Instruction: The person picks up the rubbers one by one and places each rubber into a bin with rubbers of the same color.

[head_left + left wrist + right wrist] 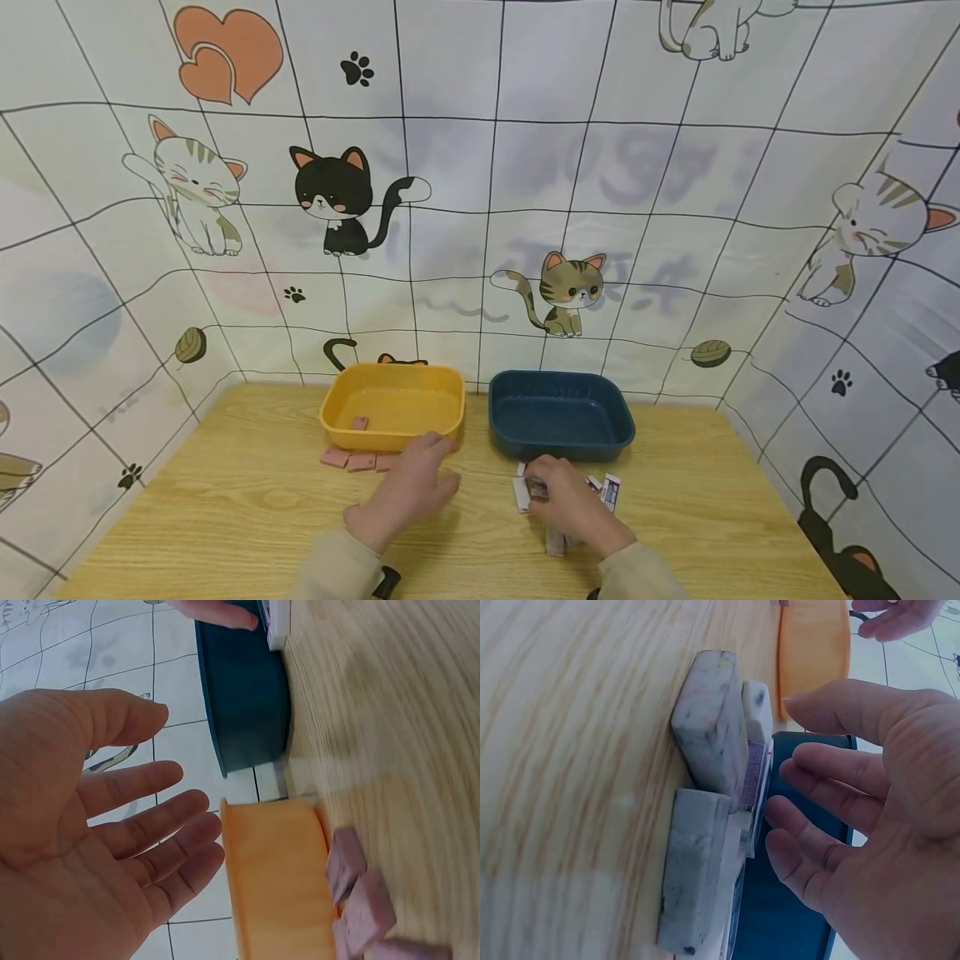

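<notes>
My left hand (411,490), fingers relaxed and holding nothing, hovers by the front right corner of a yellow bin (356,439). Several pink erasers (362,462) lie along that bin's front, and one more pink eraser (360,423) shows inside it. Before the blue bin (562,447), my right hand (573,502) reaches over a cluster of white and greyish erasers. In the right wrist view its fingers are spread loosely beside smudged erasers (711,724), with nothing between them. A sleeved eraser (611,492) with dark print lies to the right, and a greyish eraser (555,542) nearer me.
Both bins stand side by side at the back of the wooden table (225,492). Behind and beside them hangs a white gridded sheet (450,183) with cartoon cats. A small black object (386,582) shows at my left sleeve.
</notes>
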`<state>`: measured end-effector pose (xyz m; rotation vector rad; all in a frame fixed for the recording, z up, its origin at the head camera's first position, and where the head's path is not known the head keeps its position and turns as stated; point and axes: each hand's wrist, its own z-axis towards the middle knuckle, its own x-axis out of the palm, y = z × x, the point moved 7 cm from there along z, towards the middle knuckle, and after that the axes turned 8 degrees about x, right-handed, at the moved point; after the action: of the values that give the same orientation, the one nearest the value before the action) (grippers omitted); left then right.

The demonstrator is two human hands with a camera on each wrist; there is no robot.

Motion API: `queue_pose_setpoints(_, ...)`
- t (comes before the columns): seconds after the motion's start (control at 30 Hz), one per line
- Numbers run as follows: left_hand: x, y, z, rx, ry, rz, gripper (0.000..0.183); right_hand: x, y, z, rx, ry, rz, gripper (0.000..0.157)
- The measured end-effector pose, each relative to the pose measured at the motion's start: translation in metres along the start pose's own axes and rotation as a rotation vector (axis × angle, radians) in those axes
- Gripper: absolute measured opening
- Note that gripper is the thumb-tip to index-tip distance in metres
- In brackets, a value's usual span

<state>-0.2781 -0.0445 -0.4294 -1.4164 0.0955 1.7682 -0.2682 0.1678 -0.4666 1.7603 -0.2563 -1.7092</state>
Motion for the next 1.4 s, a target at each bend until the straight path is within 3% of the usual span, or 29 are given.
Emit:
queue_pose_setpoints(0.33, 0.014, -0.012, 0.002, 0.053, -0.038, -0.012, 0.029, 0.01, 0.002, 0.005, 0.038, 0.046, -0.068, 0.043)
queue_pose_setpoints(0.7, 0.025, -0.018, 0.002, 0.058, 0.01, -0.062, 0.028, 0.014, 0.003, 0.003, 0.005, 0.05, -0.162, 0.042)
queue_pose_setpoints(0.93, 0.029, -0.017, 0.001, 0.06, 0.005, -0.033, 0.028, 0.015, 0.003, 0.006, 0.014, 0.076, -0.187, 0.05)
queue_pose_setpoints(1.4, 0.03, -0.02, 0.001, 0.045, 0.012, -0.058, 0.028, 0.014, -0.003, 0.005, 0.064, 0.085, -0.11, 0.048)
